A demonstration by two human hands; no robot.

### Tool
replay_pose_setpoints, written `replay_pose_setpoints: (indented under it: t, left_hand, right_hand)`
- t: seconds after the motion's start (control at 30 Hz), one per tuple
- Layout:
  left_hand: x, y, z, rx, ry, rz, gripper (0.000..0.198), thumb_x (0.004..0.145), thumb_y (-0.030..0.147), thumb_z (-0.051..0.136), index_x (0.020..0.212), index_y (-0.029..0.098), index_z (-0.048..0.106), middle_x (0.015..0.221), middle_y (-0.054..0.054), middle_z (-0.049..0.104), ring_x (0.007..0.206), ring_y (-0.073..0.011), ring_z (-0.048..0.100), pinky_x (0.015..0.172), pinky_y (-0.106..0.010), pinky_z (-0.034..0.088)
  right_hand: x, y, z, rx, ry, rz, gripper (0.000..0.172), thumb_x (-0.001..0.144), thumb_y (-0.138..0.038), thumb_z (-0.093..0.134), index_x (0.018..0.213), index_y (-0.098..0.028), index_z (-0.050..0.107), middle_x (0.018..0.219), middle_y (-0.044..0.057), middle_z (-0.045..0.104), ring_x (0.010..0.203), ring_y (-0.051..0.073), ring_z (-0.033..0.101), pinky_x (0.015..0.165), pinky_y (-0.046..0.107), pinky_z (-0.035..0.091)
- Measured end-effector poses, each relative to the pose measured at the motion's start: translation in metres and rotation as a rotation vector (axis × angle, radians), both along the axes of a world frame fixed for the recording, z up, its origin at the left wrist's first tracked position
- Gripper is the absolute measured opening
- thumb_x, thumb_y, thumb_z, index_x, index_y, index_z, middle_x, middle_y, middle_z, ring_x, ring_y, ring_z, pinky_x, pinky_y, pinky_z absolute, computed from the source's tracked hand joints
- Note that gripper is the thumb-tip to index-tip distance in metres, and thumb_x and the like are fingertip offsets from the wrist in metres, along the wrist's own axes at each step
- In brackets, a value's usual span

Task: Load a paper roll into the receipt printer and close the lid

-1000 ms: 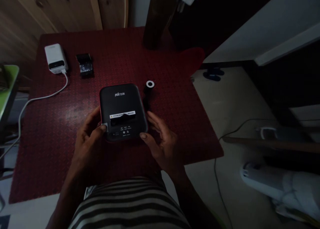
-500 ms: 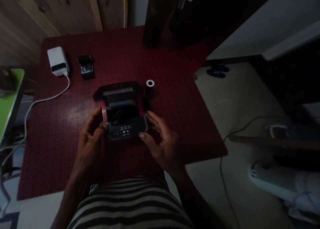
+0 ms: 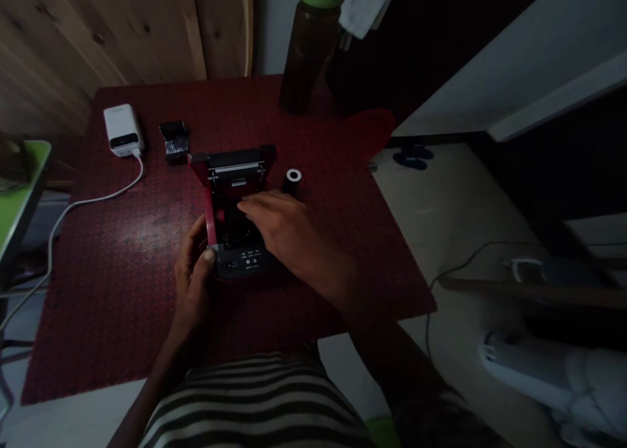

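A small red and black label printer (image 3: 240,262) lies on the red table with its lid (image 3: 240,167) tilted up, and its inner compartment is in view but very dark. My left hand (image 3: 192,272) grips its left side, thumb on the front panel and fingers along the wall. Over the compartment and the right half of the printer is my right hand (image 3: 284,226), fingers together and bent downward. Its thumb and whatever lies under the fingertips are hidden. Just behind that hand stands a black roll with a white ring on its end (image 3: 293,176).
A white power bank (image 3: 122,125) with a plugged-in cable (image 3: 98,198) is at the back left. Beside it lies a small black item with a shiny face (image 3: 175,144). A brown bottle with a green cap (image 3: 308,49) stands at the back edge of the red-covered table (image 3: 122,330).
The printer's lid has swung further upright. My right hand has moved from the printer's right side to over its compartment. My left hand keeps its hold on the left side.
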State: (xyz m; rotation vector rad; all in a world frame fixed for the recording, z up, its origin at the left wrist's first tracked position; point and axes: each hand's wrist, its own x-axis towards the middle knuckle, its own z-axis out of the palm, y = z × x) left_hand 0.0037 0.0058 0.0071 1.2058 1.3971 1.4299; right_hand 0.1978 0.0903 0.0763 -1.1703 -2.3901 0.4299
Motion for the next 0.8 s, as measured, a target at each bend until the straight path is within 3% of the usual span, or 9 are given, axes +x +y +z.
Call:
replay_pose_setpoints:
  t: [0.13,0.33,0.5,0.57,0.67,0.8]
  left_hand:
    - [0.0,-0.001,-0.002,0.015,0.022,-0.001,0.058,0.108,0.063,0.069,0.156,0.03,0.072,0.161,-0.011,0.071,0.152,-0.0371,0.064,0.129,-0.054,0.049]
    - [-0.002,-0.001,-0.002,-0.025,0.011,-0.028,0.059,0.109,0.061,0.069,0.16,0.03,0.068,0.161,-0.012,0.071,0.148,-0.0368,0.068,0.121,-0.052,0.055]
    - [-0.003,0.0,-0.006,-0.007,-0.012,-0.018,0.057,0.108,0.059,0.071,0.158,0.032,0.069,0.159,-0.01,0.071,0.148,-0.0359,0.068,0.121,-0.051,0.056]
    - [-0.003,0.0,-0.005,-0.01,-0.024,-0.022,0.055,0.108,0.059,0.072,0.158,0.034,0.07,0.16,-0.009,0.072,0.148,-0.0351,0.068,0.122,-0.051,0.055]
    - [-0.002,-0.001,-0.002,-0.02,-0.035,-0.02,0.053,0.108,0.059,0.073,0.156,0.038,0.072,0.157,-0.007,0.074,0.146,-0.0351,0.069,0.121,-0.052,0.057]
    - [-0.001,-0.002,0.0,-0.018,-0.051,-0.021,0.049,0.109,0.059,0.073,0.155,0.043,0.073,0.157,-0.004,0.075,0.146,-0.0352,0.07,0.121,-0.051,0.057]
  right_hand:
    - [-0.028,0.025,0.001,-0.092,-0.276,0.098,0.031,0.101,0.001,0.074,0.122,-0.02,0.083,0.116,0.011,0.088,0.106,0.03,0.085,0.094,0.042,0.069]
    - [-0.036,0.031,-0.002,-0.064,-0.331,0.12,0.033,0.103,0.003,0.065,0.119,-0.02,0.082,0.117,0.011,0.087,0.103,0.026,0.084,0.092,0.038,0.066]
    - [-0.033,0.02,0.014,-0.018,-0.332,0.106,0.025,0.103,-0.004,0.067,0.121,-0.016,0.08,0.116,0.014,0.086,0.105,0.03,0.082,0.092,0.042,0.066]
    - [-0.023,0.01,0.022,0.038,-0.233,0.07,0.022,0.103,-0.005,0.066,0.114,-0.018,0.08,0.113,0.013,0.085,0.108,0.03,0.081,0.095,0.043,0.067]
    - [0.012,-0.007,0.03,0.072,0.085,-0.047,0.021,0.102,-0.012,0.072,0.117,-0.025,0.081,0.113,0.007,0.086,0.107,0.028,0.081,0.098,0.045,0.068]
    - [0.075,-0.031,0.019,-0.042,0.482,-0.282,0.028,0.098,-0.029,0.085,0.125,-0.037,0.082,0.118,0.001,0.087,0.108,0.028,0.083,0.1,0.05,0.07]
